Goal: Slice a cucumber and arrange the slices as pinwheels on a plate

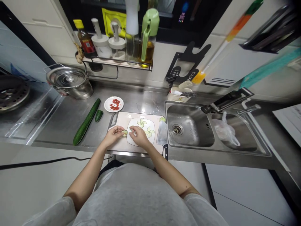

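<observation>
My left hand (pixel 113 137) pinches some cucumber slices (pixel 124 133) at the left edge of a white square plate (pixel 137 142). Over that plate, my right hand (pixel 139 137) has thumb and fingers drawn together; whatever is between them is too small to make out. Thin cucumber pieces (pixel 150 131) lie in curved pinwheel patterns on the plate, partly covered by my right hand. The plate rests on a pale cutting board (pixel 124 118). A kitchen knife (pixel 162 133) lies along the board's right side, with a bit of cucumber (pixel 162 119) by its tip.
Left of the board lie a long cucumber (pixel 87 121) and a short cut piece (pixel 99 115). A small plate (pixel 107 104) holds chopped red bits. A lidded steel pot (pixel 81 89) stands farther left. The double sink (pixel 190 142) is on the right, below a bottle rack (pixel 117 61).
</observation>
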The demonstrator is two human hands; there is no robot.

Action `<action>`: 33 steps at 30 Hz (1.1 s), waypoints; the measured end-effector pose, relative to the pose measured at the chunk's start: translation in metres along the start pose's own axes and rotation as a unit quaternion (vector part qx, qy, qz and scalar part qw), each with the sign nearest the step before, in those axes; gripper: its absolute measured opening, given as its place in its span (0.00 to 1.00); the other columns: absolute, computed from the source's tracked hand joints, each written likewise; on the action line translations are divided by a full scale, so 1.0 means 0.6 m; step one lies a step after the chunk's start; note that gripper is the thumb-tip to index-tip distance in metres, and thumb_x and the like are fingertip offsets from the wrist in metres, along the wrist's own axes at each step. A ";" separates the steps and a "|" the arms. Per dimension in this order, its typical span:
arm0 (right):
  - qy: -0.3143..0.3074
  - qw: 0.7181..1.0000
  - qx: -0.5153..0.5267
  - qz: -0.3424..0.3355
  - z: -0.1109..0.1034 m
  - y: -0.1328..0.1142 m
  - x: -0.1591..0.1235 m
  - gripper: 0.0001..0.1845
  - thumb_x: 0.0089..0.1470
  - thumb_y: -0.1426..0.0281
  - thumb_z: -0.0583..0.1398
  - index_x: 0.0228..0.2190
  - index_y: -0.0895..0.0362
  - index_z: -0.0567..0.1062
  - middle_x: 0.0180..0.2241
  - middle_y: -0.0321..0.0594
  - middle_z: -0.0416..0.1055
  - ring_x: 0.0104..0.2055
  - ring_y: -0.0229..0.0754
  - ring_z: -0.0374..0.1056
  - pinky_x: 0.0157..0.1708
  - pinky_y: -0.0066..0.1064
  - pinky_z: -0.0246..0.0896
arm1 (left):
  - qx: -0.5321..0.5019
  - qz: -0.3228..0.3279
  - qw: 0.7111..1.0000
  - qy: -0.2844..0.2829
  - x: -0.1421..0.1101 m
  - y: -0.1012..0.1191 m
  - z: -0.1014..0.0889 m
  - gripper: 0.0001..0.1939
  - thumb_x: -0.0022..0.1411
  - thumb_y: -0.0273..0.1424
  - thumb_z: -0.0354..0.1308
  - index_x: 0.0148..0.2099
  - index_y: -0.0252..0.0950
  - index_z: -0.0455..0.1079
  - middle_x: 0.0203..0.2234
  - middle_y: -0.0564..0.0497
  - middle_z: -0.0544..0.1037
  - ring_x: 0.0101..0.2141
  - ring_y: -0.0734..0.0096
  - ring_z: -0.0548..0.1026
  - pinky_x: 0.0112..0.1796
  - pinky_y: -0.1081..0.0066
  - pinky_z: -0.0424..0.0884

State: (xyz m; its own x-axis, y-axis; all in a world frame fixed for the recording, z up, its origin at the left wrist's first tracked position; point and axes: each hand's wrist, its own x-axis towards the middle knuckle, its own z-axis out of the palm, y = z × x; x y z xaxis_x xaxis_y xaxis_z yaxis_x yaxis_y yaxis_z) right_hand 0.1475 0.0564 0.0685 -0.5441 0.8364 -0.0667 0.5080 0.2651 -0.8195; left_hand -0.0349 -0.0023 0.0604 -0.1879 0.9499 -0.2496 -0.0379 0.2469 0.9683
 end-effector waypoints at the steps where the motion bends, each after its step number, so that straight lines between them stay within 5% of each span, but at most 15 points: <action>1: -0.015 0.999 0.039 -0.002 0.002 0.001 0.004 0.15 0.55 0.67 0.59 0.45 0.57 0.74 0.36 0.39 0.72 0.37 0.39 0.64 0.40 0.32 0.58 | -0.017 -0.002 1.000 -0.011 -0.003 0.008 0.001 0.18 0.45 0.37 0.69 0.38 0.34 0.72 0.29 0.53 0.74 0.31 0.74 0.70 0.37 0.72 0.65; 5: -0.066 0.979 0.191 0.012 0.012 0.001 0.013 0.12 0.53 0.62 0.60 0.36 0.57 0.74 0.33 0.37 0.71 0.33 0.36 0.64 0.36 0.29 0.59 | -0.045 -0.004 0.999 -0.031 -0.010 0.030 0.009 0.19 0.45 0.37 0.70 0.38 0.35 0.72 0.29 0.53 0.75 0.33 0.74 0.71 0.38 0.73 0.65; 10: -0.050 0.963 0.264 0.028 0.007 -0.007 0.014 0.13 0.51 0.59 0.61 0.28 0.57 0.71 0.27 0.34 0.69 0.30 0.35 0.62 0.34 0.29 0.59 | -0.041 -0.007 0.999 -0.007 -0.014 0.032 0.022 0.21 0.45 0.42 0.70 0.37 0.35 0.72 0.27 0.53 0.75 0.29 0.75 0.71 0.34 0.74 0.64; 14: -0.033 0.952 0.302 0.031 -0.004 -0.010 0.012 0.14 0.49 0.58 0.62 0.27 0.57 0.72 0.27 0.34 0.70 0.29 0.34 0.62 0.34 0.29 0.59 | -0.073 -0.114 0.991 0.000 -0.018 0.030 0.028 0.27 0.52 0.53 0.61 0.41 0.34 0.73 0.23 0.51 0.76 0.21 0.77 0.67 0.24 0.76 0.58; 18: -0.041 0.948 0.314 0.027 -0.015 -0.013 0.009 0.14 0.47 0.58 0.63 0.28 0.56 0.75 0.29 0.35 0.71 0.32 0.36 0.64 0.36 0.30 0.59 | -0.168 -0.194 0.966 -0.041 -0.019 0.032 0.036 0.26 0.54 0.49 0.62 0.47 0.36 0.72 0.27 0.50 0.78 0.22 0.79 0.69 0.23 0.79 0.58; 25: -0.021 0.943 0.327 0.065 -0.032 -0.011 0.009 0.12 0.46 0.60 0.62 0.26 0.57 0.74 0.27 0.35 0.70 0.30 0.35 0.64 0.31 0.28 0.59 | -0.202 -0.135 0.970 -0.007 -0.015 0.043 0.046 0.29 0.43 0.33 0.71 0.50 0.37 0.71 0.27 0.54 0.76 0.22 0.82 0.68 0.21 0.81 0.55; 33: -0.025 0.931 0.336 0.138 -0.042 -0.008 0.010 0.12 0.44 0.61 0.62 0.25 0.58 0.73 0.20 0.32 0.66 0.23 0.33 0.59 0.22 0.25 0.53 | -0.144 -0.032 0.989 0.020 -0.012 0.044 0.054 0.25 0.43 0.32 0.70 0.47 0.36 0.74 0.27 0.55 0.74 0.26 0.80 0.68 0.29 0.78 0.63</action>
State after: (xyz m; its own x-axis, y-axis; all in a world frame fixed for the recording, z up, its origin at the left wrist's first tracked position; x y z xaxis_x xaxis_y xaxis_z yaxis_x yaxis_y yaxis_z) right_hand 0.1587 0.0722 0.0866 -0.4933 0.8008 -0.3395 0.1095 -0.3301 -0.9376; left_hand -0.0029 0.0034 0.0876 -0.2139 0.9246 -0.3152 -0.3269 0.2363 0.9150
